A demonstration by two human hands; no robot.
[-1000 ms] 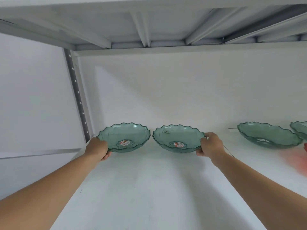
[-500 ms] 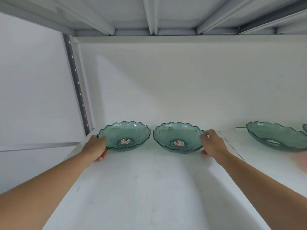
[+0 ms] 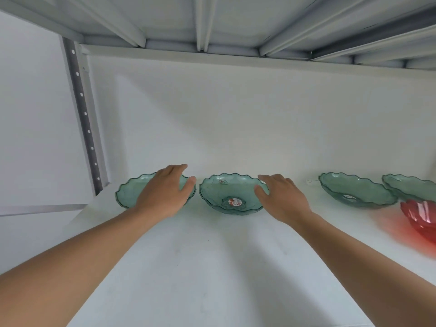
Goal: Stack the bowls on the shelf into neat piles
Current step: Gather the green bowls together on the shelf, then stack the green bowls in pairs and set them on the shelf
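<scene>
While both arms reach deep onto the white shelf [image 3: 212, 267], the left hand [image 3: 162, 194] hovers over the leftmost green bowl [image 3: 128, 193] with its fingers [image 3: 179, 168] loosely spread and gripping nothing, and the right hand [image 3: 282, 197] hangs over the right rim of the second green bowl [image 3: 226, 194], its fingers [image 3: 265, 178] likewise apart and empty. Whether either palm actually touches a rim I cannot tell from where I stand. These two scalloped bowls sit side by side near the back wall, rims almost meeting, which I take to be a row set up so that one can be lifted into the other. None of the bowls is nested yet, so the stacking looks barely begun. Farther right, well apart from this pair, a third green bowl [image 3: 356, 193] rests on the shelf, and a fourth green bowl [image 3: 412, 190] is cut off by the edge of view. Just in front of those, a red bowl [image 3: 422, 219] is also cropped and blurred, its shape hard to read. The left hand covers much of the first bowl's inside, hiding any label there.
</scene>
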